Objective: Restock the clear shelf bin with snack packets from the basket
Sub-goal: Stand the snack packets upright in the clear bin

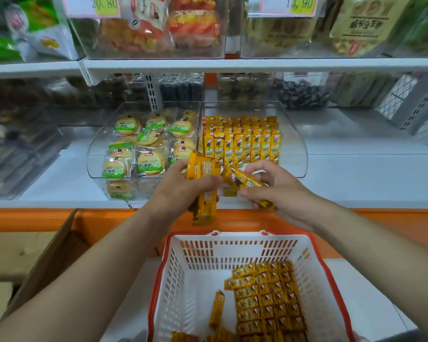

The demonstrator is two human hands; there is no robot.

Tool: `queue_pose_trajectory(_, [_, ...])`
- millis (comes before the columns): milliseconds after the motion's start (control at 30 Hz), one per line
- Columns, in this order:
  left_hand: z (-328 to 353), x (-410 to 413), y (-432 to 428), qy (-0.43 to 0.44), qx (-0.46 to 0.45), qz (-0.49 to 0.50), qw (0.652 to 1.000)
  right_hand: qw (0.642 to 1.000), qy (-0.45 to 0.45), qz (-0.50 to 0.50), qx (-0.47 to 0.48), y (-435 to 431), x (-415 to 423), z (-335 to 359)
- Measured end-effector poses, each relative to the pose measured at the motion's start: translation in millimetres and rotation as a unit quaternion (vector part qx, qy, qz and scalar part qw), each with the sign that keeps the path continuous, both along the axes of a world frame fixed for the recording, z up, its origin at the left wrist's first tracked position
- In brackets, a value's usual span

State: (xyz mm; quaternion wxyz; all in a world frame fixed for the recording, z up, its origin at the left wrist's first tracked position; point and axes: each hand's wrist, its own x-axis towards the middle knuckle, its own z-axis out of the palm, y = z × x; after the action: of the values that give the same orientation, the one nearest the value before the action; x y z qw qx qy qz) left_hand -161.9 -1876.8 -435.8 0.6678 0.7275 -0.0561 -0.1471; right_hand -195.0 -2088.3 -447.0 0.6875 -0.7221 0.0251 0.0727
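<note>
Since the snack packets point(203, 193) look like light, slick foil sticks, probably crushable, take them across the middle, not by the crimped ends. Left grip point(183, 191) is clamped round a small stack. Right grip point(279, 193) pinches a single packet point(245, 180). Both are held just near of the clear shelf bin point(295, 154), whose rows stand upright with room at the near front. More stock point(267, 299) lies in the right of the basket point(331, 275), below. Cookie bin point(94, 156) touches on the left.

Yellow-orange snack packets point(241, 146) with dark print — white slotted basket point(232, 253) rimmed in red, green-labelled biscuit packs point(148, 164), orange shelf edge point(30, 218).
</note>
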Motion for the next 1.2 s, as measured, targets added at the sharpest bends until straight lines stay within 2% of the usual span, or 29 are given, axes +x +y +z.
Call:
queue_pose_trajectory(200, [-3,13,10,0.008,0.004,0.003,1.0,0.994,0.031,-0.024,0.103,-8,10,0])
queue_pose_trajectory(267, [-3,17,12,0.01,0.0,0.003,1.0,0.994,0.029,-0.037,0.102,-10,14,2])
queue_pose_trajectory(400, [-5,24,14,-0.001,-0.006,0.004,1.0,0.998,-0.004,-0.062,0.006,-21,35,12])
queue_pose_trajectory(533, [-8,32,12,-0.005,-0.01,0.002,1.0,0.986,-0.057,-0.103,-0.116,-37,74,17])
queue_pose_trajectory(667, [-14,38,11,-0.009,-0.008,0.007,1.0,0.957,-0.105,-0.116,-0.242,-49,115,2])
queue_pose_trajectory(767, [-19,42,10,-0.013,0.0,0.009,1.0,0.926,-0.108,-0.126,-0.34,-52,143,-15])
queue_pose_trajectory(967, [-25,49,8,-0.005,0.015,0.015,1.0,0.886,-0.119,-0.129,-0.429,-51,182,-50])
queue_pose_trajectory(1200, [-26,52,9,0.011,0.015,0.012,1.0,0.863,-0.104,-0.164,-0.466,-51,194,-55])
